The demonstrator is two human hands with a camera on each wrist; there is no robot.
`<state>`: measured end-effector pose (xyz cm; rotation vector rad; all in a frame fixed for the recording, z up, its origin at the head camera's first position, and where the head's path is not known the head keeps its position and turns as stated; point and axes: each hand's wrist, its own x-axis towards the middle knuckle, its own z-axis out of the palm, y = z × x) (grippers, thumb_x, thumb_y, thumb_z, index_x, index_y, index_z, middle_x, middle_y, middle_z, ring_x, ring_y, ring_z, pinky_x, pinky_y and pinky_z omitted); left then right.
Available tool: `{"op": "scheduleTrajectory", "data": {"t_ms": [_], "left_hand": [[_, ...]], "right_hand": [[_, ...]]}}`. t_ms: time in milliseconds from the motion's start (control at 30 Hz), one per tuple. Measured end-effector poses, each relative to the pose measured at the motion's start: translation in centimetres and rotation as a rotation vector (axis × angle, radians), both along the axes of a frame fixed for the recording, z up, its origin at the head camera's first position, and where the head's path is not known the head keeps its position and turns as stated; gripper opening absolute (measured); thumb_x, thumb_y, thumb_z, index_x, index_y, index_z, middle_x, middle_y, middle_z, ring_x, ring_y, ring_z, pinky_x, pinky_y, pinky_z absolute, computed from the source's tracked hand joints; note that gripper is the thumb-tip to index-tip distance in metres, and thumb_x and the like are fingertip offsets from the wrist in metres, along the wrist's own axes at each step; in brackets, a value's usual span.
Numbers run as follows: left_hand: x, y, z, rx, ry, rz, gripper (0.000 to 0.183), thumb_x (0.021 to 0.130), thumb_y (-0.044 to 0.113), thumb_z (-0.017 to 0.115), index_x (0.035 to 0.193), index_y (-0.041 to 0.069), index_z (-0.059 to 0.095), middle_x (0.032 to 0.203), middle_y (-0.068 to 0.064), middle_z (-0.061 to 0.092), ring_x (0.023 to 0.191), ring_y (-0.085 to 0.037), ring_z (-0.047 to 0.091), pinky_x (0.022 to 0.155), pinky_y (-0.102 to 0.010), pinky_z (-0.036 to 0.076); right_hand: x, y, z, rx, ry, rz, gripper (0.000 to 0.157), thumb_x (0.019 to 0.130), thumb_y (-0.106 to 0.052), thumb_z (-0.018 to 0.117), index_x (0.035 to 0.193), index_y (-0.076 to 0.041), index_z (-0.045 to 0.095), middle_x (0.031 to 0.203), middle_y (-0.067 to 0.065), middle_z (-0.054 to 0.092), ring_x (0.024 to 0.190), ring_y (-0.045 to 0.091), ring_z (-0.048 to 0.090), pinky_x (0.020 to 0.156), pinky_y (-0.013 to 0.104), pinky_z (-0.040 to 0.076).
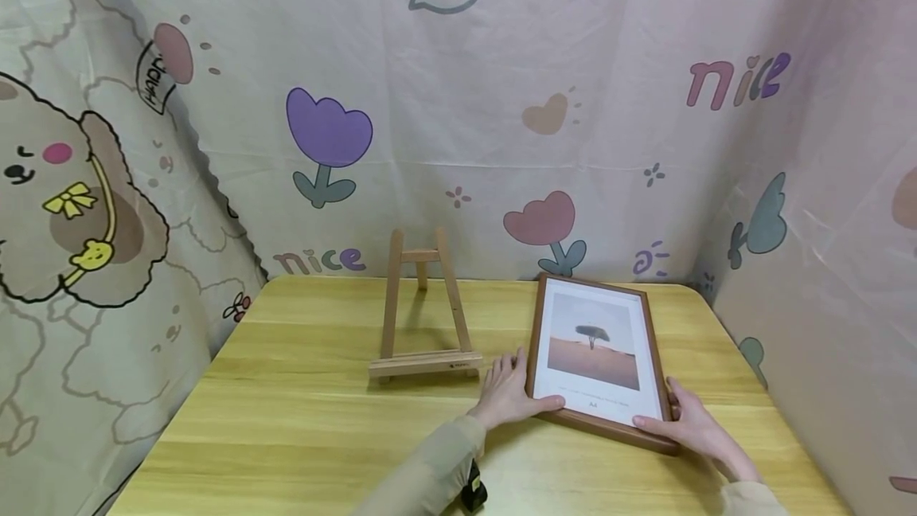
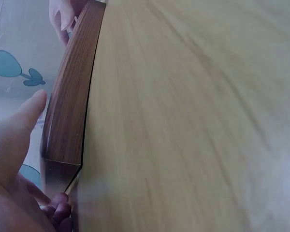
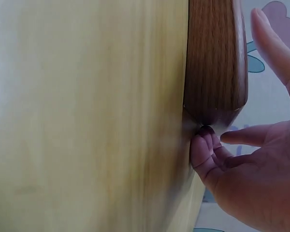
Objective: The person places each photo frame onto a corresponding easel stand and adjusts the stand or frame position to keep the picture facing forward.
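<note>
Beige sleeves [image 1: 426,464] lead to the left hand [image 1: 505,396] and right hand [image 1: 693,426], both gripping the frame [image 1: 591,353] near its lower corners. It lies toward the surface's [image 1: 286,420] back right corner; left of it, near the back edge, stands the easel [image 1: 426,361].

Soft, even light lay across the tabletop [image 1: 286,420] as I watched, with bluish glare well apart from the fingers [image 2: 62,212] of the left hand [image 1: 503,398], dim shadow just beside the fingertips [image 3: 200,150] of the right hand [image 1: 691,424], and haze softening both wrist views.
</note>
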<state>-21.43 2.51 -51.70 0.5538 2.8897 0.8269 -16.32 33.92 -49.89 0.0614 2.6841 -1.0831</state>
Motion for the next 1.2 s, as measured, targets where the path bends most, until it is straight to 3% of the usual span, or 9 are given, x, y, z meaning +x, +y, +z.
{"op": "scheduleTrajectory", "data": {"t_ms": [133, 300, 467, 667, 800, 967, 1200], "left_hand": [[-0.2, 0.0, -0.1, 0.010, -0.003, -0.007, 0.115, 0.077, 0.073, 0.069, 0.156, -0.001, 0.030, 0.150, -0.025, 0.043, 0.130, -0.035, 0.046, 0.107, -0.049, 0.043], [-0.4, 0.0, -0.2, 0.015, -0.031, -0.021, 0.116, 0.075, 0.072, 0.072, 0.156, 0.000, 0.031, 0.147, -0.020, 0.044, 0.126, -0.030, 0.044, 0.105, -0.045, 0.042], [-0.7, 0.0, -0.1, 0.017, -0.063, -0.034, 0.117, 0.073, 0.070, 0.075, 0.157, 0.001, 0.031, 0.147, -0.018, 0.044, 0.128, -0.029, 0.042, 0.109, -0.047, 0.039], [-0.9, 0.0, 0.1, 0.038, -0.080, -0.037, 0.116, 0.071, 0.068, 0.078, 0.157, 0.005, 0.033, 0.142, -0.015, 0.045, 0.123, -0.026, 0.042, 0.102, -0.042, 0.040], [-0.9, 0.0, 0.0, 0.063, -0.078, -0.029, 0.115, 0.070, 0.067, 0.080, 0.157, 0.007, 0.034, 0.138, -0.013, 0.046, 0.117, -0.024, 0.042, 0.098, -0.037, 0.039], [-0.7, 0.1, 0.0, 0.100, -0.092, -0.009, 0.115, 0.069, 0.062, 0.083, 0.156, 0.006, 0.035, 0.140, -0.013, 0.045, 0.119, -0.027, 0.041, 0.100, -0.039, 0.038], [-0.6, 0.2, -0.1, 0.118, -0.106, 0.024, 0.114, 0.068, 0.061, 0.086, 0.156, 0.008, 0.036, 0.142, -0.013, 0.044, 0.123, -0.029, 0.040, 0.102, -0.042, 0.037]], "right_hand": [[0.0, 0.2, -0.2, -0.024, -0.003, 0.011, 0.108, 0.085, -0.034, 0.081, 0.146, 0.027, 0.016, 0.130, 0.040, 0.053, 0.111, 0.037, 0.062, 0.090, 0.040, 0.057], [0.1, 0.5, -0.4, -0.059, -0.017, 0.030, 0.107, 0.085, -0.031, 0.081, 0.147, 0.025, 0.016, 0.123, 0.029, 0.062, 0.103, 0.024, 0.062, 0.078, 0.025, 0.053], [0.1, 0.9, -0.5, -0.078, -0.011, 0.065, 0.103, 0.085, -0.028, 0.082, 0.147, 0.024, 0.019, 0.123, 0.028, 0.062, 0.099, 0.021, 0.060, 0.075, 0.022, 0.052], [0.4, 1.1, -0.6, -0.097, 0.020, 0.112, 0.104, 0.082, -0.027, 0.084, 0.146, 0.025, 0.020, 0.122, 0.029, 0.061, 0.094, 0.020, 0.058, 0.072, 0.021, 0.052], [0.5, 1.2, -0.6, -0.089, 0.033, 0.113, 0.105, 0.082, -0.027, 0.084, 0.147, 0.024, 0.019, 0.117, 0.024, 0.062, 0.090, 0.017, 0.056, 0.071, 0.021, 0.050], [0.7, 1.2, -0.9, -0.102, 0.087, 0.132, 0.099, 0.083, -0.022, 0.083, 0.148, 0.022, 0.022, 0.109, 0.018, 0.062, 0.083, 0.010, 0.053, 0.067, 0.020, 0.047], [1.0, 1.0, -0.9, -0.120, 0.086, 0.117, 0.100, 0.083, -0.021, 0.083, 0.150, 0.019, 0.022, 0.112, 0.020, 0.060, 0.086, 0.012, 0.051, 0.070, 0.020, 0.045]]}}
